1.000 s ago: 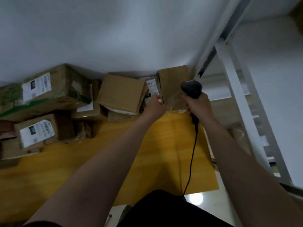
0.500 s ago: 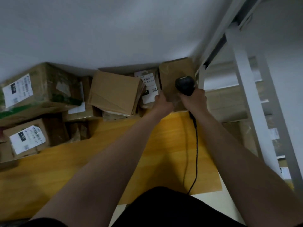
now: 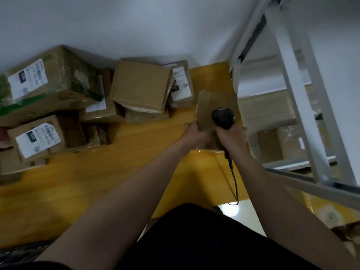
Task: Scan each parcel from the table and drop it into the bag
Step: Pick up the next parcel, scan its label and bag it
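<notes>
A plain brown cardboard parcel [image 3: 214, 102] stands near the right end of the yellow table [image 3: 120, 172]. My left hand [image 3: 193, 134] grips its lower left edge. My right hand [image 3: 230, 136] holds a black corded barcode scanner [image 3: 223, 117] right in front of the parcel's face, head pointing away from me. The parcel shows no label on the side I see. Several other cardboard parcels, some with white labels, lie along the wall, among them a labelled box [image 3: 182, 84] just left of the held one. No bag is clearly in view.
A big box with green tape [image 3: 52, 84] and a smaller labelled box [image 3: 39, 139] fill the table's left. A white metal shelf frame [image 3: 303, 98] stands close on the right with boxes behind it. The scanner cable [image 3: 234, 182] hangs down over the table edge.
The brown parcel has come away from the wall and toward me along the table's right end, held by my left hand. My right hand with the scanner moved along in front of it.
</notes>
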